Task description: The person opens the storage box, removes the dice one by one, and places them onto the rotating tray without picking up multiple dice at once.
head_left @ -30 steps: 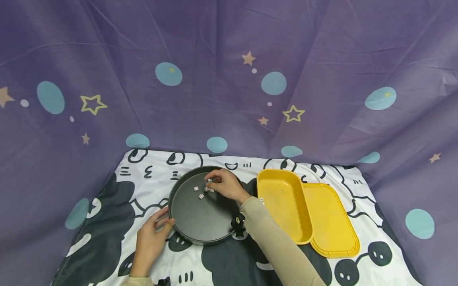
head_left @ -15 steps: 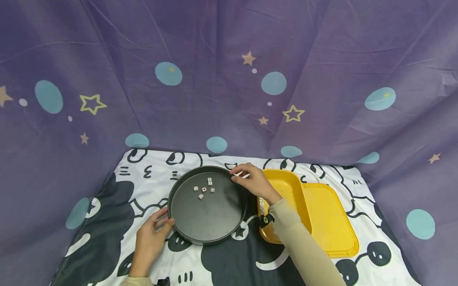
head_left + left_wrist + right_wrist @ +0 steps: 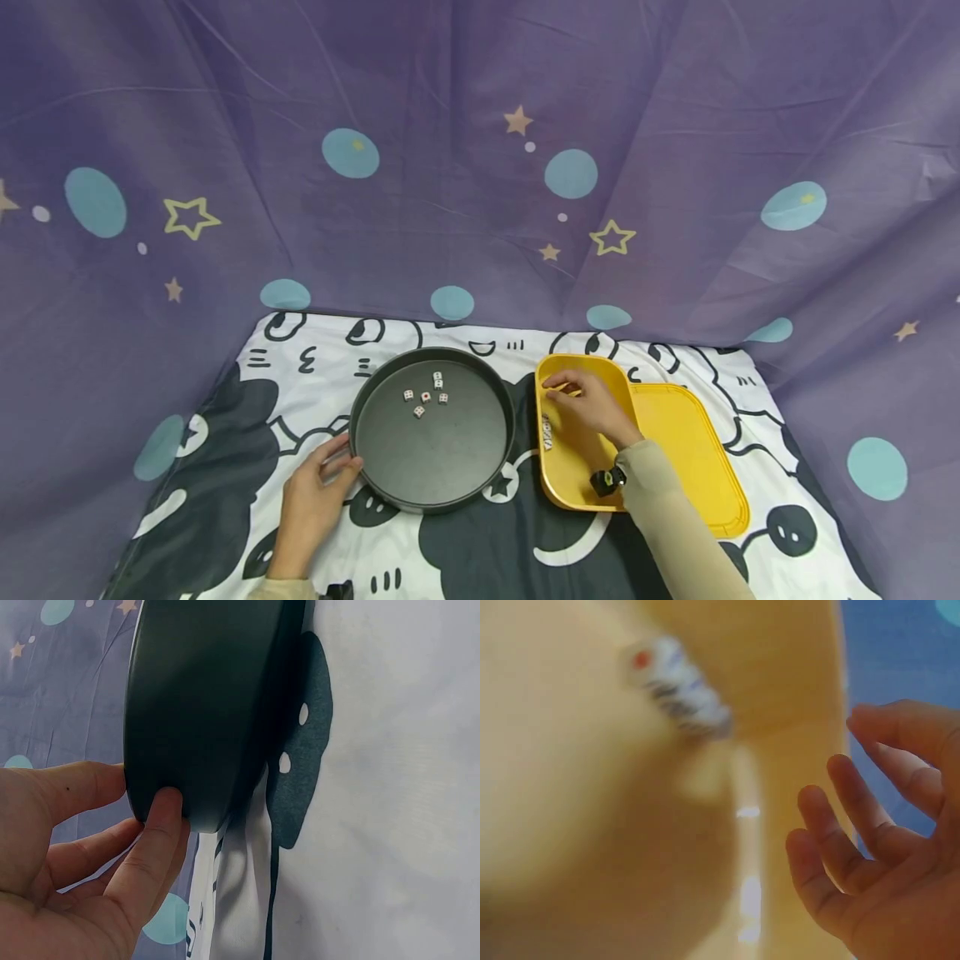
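Observation:
My left hand (image 3: 311, 506) holds the near-left edge of a round black pan (image 3: 431, 471); in the left wrist view its fingertips (image 3: 166, 806) lie against the pan's outer wall (image 3: 199, 712). Several small white dice (image 3: 426, 397) lie loosely grouped toward the back of the pan. My right hand (image 3: 592, 408) hovers over a yellow box (image 3: 564, 492), fingers loosely bent and nothing between them. Inside the box, a row of dice (image 3: 547, 433) lines up along its left wall. The right wrist view shows that row of dice (image 3: 679, 690) blurred, apart from the fingers.
A yellow lid (image 3: 701, 467) lies to the right of the box, partly behind the right sleeve (image 3: 678, 508). Under everything spreads a black-and-white cartoon cloth (image 3: 480, 550). A purple curtain (image 3: 420, 167) with stars and dots hangs at the back and sides.
My right hand has moved from the dice in the pan, over the pan's right rim, to above the yellow box. The left hand has stayed on the pan's edge.

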Demonstrator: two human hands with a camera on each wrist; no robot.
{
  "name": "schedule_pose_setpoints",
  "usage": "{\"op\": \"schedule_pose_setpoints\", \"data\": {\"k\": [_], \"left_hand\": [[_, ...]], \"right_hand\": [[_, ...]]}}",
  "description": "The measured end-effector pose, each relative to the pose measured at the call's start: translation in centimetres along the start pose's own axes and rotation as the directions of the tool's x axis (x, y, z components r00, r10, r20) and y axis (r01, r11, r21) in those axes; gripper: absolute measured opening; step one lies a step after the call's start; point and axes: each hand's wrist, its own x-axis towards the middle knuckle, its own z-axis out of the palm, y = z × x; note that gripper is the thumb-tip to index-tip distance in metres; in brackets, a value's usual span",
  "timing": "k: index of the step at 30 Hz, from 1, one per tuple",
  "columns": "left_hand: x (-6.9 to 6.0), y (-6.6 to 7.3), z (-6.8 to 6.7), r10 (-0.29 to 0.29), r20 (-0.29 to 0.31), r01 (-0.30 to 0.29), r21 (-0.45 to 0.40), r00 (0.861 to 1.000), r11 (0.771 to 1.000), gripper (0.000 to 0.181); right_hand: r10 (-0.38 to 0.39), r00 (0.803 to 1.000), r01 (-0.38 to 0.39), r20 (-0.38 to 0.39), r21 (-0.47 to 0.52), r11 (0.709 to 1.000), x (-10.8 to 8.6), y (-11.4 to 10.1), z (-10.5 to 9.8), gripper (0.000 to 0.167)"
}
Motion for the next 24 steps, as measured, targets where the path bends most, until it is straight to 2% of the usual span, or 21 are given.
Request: {"op": "schedule_pose_setpoints", "data": {"k": [3,7,13,20,24], "left_hand": [[0.0,0.0,0.1,-0.001,-0.004,0.001,-0.002,1.000,1.000,0.048],[0.0,0.0,0.2,0.003,-0.009,-0.003,-0.005,1.000,1.000,0.048],[0.1,0.0,0.2,0.008,-0.008,-0.008,-0.004,1.000,1.000,0.048],[0.0,-0.1,0.1,0.007,-0.003,-0.007,-0.004,1.000,1.000,0.049],[-0.1,-0.2,0.1,0.005,-0.005,-0.005,0.000,1.000,1.000,0.048]], "right_hand": [[0.046,0.997,-0.045,0.057,-0.018,0.999,-0.3,1.1,0.3,0.014],[0.052,0.990,-0.043,0.134,-0.065,0.997,-0.4,1.9,0.5,0.017],[0.064,0.983,-0.042,0.170,-0.126,0.991,-0.4,2.2,0.6,0.021],[-0.062,0.981,0.093,0.186,-0.165,0.982,-0.2,2.9,1.1,0.022],[-0.082,0.980,0.109,0.184,-0.145,0.983,-0.2,2.9,1.3,0.020]]}}
